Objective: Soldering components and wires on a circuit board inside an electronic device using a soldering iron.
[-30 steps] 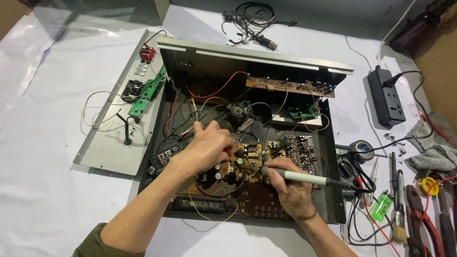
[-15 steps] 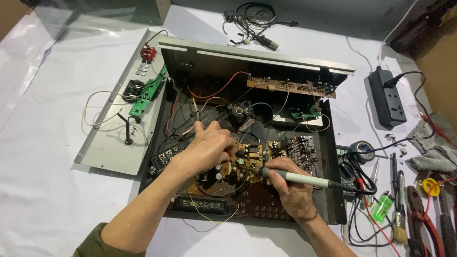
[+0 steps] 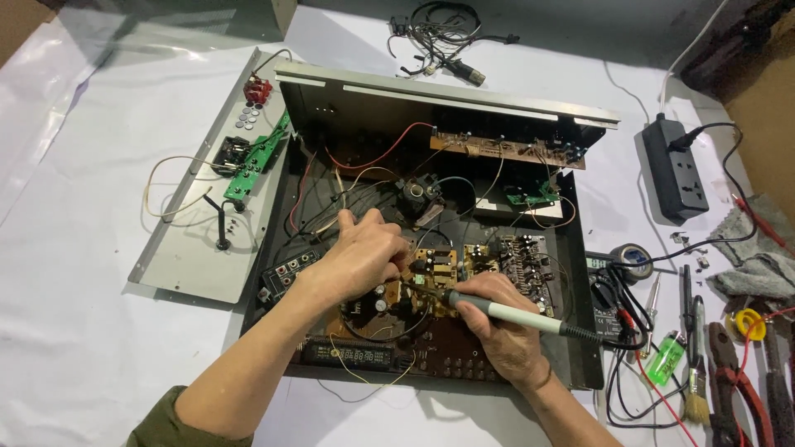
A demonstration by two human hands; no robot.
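Note:
An opened black electronics chassis (image 3: pixel 580 348) lies on a white sheet, with brown circuit boards (image 3: pixel 447 273) and loose wires inside. My right hand (image 3: pixel 501 331) grips a pale green soldering iron (image 3: pixel 522 317), its tip resting on the central brown board. My left hand (image 3: pixel 364 252) rests curled on the same board just left of the tip, fingers pinched on something small that I cannot make out. A second long brown board (image 3: pixel 505 149) stands along the raised back panel.
A detached grey front panel (image 3: pixel 195 248) with a green board (image 3: pixel 257 157) lies left of the chassis. At the right are a black power strip (image 3: pixel 672 170), a solder roll (image 3: pixel 633 261), a green lighter (image 3: pixel 665 358), a brush (image 3: pixel 697 397), pliers (image 3: pixel 725 372) and tangled leads. A cable bundle (image 3: pixel 447 37) sits at the back.
The iron's tip and my right hand have crept slightly left along the board. My left hand stays in place.

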